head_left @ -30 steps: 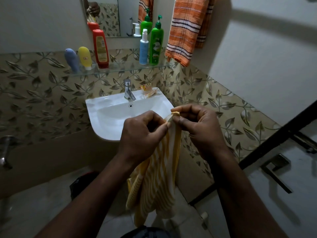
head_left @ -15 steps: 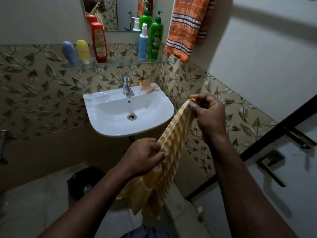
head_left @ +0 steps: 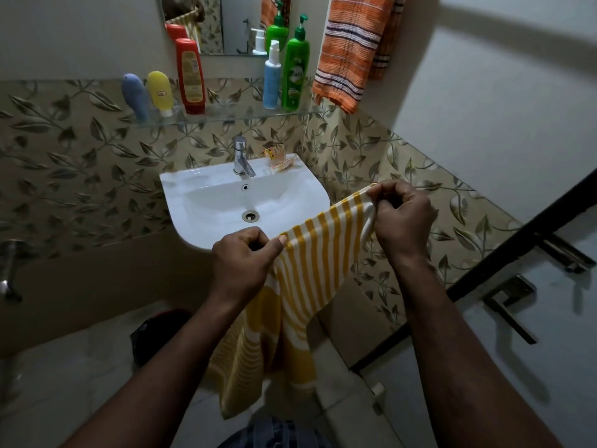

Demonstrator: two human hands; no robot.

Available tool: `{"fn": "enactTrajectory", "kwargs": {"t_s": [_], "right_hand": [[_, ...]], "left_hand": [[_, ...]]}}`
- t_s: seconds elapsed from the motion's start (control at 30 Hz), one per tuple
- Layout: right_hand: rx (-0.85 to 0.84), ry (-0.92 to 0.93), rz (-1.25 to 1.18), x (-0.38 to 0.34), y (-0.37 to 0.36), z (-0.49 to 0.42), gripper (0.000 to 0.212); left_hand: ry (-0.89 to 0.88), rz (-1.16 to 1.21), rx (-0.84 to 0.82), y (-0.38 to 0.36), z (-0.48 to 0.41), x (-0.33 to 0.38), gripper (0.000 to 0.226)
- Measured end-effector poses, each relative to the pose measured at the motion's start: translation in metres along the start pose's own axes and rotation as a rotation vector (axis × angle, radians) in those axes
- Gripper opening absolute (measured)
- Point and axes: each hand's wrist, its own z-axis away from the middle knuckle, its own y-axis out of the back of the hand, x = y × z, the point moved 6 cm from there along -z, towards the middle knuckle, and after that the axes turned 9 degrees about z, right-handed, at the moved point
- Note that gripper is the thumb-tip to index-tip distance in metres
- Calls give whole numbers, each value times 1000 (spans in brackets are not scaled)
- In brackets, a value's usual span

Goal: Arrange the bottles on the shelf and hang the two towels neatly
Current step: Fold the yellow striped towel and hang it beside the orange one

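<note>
Both hands are gripping the top edge of a yellow-and-white striped cloth towel (head_left: pixel 310 270) and pulling it taut between them. The left hand (head_left: pixel 244 263) is curling its fingers and pressing its thumb on one end of the edge. The right hand (head_left: pixel 402 221), sitting at two o'clock from the left, is pinching the other corner with bent fingers. The rest of the towel is hanging down toward six o'clock, in front of the white ceramic washbasin (head_left: pixel 193 202), which is lying at eleven o'clock from the left hand.

An orange striped towel (head_left: pixel 350 50) is hanging on the wall at one o'clock in the view, its lower corner just beside the right end of the clear glass shelf (head_left: pixel 226 116). Five bottles are standing on that shelf. Toward its nine o'clock end are a grey-blue tube (head_left: pixel 135 97), a yellow tube (head_left: pixel 160 92) and a tall red bottle (head_left: pixel 190 77). Toward three o'clock, a pale blue pump bottle (head_left: pixel 271 80) is standing just beside a green pump bottle (head_left: pixel 295 69).
</note>
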Motion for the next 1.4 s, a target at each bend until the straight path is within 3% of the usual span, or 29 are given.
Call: {"fn": "enactTrajectory", "kwargs": {"t_s": [0.17, 0.4, 0.77, 0.9, 0.97, 1.03, 1.2, 1.4], "right_hand": [[-11, 49, 13, -5, 1, 2, 42], [9, 87, 114, -6, 3, 2, 46], [15, 65, 90, -3, 1, 1, 44], [31, 118, 140, -16, -4, 10, 38], [-4, 131, 174, -19, -13, 19, 39], [-51, 135, 214, -15, -21, 26, 25], [-224, 181, 127, -12, -36, 56, 18], [-454, -32, 105, 8, -47, 66, 14]], "left_hand": [[-39, -44, 34, 2, 2, 9, 37], [-298, -155, -187, -13, 2, 27, 20], [-166, -336, -150, -21, -6, 22, 11], [-20, -379, -205, -33, -17, 25, 15], [33, -350, -280, -42, -18, 24, 20], [11, -345, -338, -49, -16, 27, 26], [-98, -298, -308, -51, -10, 26, 32], [-237, -256, -259, -49, -2, 27, 23]]}}
